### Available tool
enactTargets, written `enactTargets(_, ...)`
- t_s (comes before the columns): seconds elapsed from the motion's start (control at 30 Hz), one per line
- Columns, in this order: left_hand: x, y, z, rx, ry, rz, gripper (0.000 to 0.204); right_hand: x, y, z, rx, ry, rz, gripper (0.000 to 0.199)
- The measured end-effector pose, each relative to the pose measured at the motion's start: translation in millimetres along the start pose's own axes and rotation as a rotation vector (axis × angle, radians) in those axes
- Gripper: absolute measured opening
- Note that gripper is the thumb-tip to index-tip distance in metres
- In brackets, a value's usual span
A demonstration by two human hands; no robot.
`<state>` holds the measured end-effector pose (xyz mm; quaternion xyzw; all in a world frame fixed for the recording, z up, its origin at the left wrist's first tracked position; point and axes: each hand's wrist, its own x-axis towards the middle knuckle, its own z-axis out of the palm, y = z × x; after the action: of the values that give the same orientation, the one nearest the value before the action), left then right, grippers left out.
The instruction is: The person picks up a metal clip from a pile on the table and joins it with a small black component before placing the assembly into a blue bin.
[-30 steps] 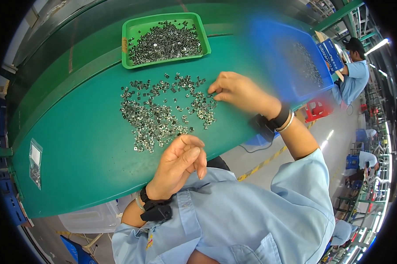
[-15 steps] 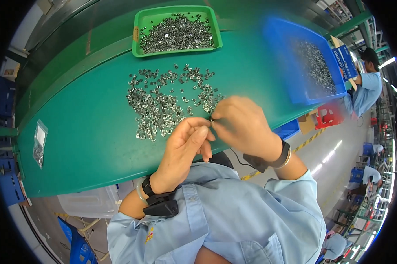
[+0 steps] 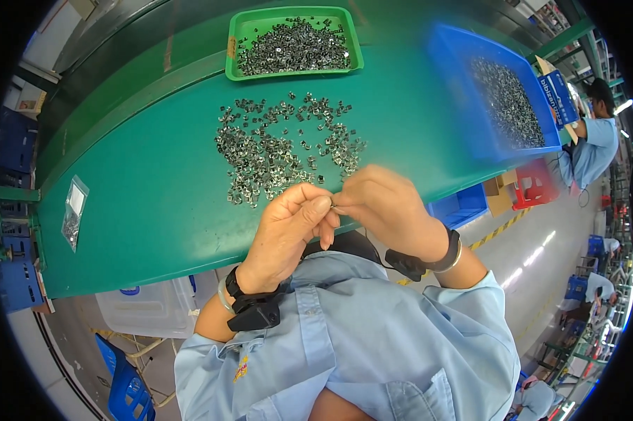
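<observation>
My left hand point(image 3: 288, 228) and my right hand point(image 3: 383, 207) meet fingertip to fingertip just below a loose heap of small metal parts point(image 3: 281, 151) on the green table point(image 3: 141, 189). Both pinch one small metal part point(image 3: 334, 207) between them; most of it is hidden by the fingers. Each wrist wears a black band.
A green tray point(image 3: 236, 45) full of the same metal parts stands at the table's far side. A blue bin point(image 3: 463, 84) with more parts sits to the right. A small clear bag point(image 3: 73, 210) lies at the left. Another person point(image 3: 593, 144) in light blue works at far right.
My right hand came back from the heap toward my body and met my left hand, which rose to it. The two now hold a small part together.
</observation>
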<state>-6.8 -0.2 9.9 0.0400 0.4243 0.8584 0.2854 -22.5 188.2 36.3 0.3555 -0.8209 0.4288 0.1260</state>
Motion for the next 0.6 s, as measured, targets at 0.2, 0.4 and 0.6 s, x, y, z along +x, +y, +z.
enactTargets(0.2, -2.7, -3.0, 6.9, -0.114, 0.023, 0.019, 0.016, -8.1, -2.5, 9.7, -0.009, 0.095, -0.015, 0.020)
enactTargets(0.4, -4.0, -8.9, 6.9, -0.102, 0.011, 0.039, 0.015, -16.8, -7.9, 13.0, 0.042, 0.129, 0.012, 0.021)
enactTargets(0.6, -3.7, -12.8, 5.4, -0.009, -0.026, 0.064, 0.016, -23.8, -5.6, 11.3, 0.117, 0.143, 0.040, 0.021)
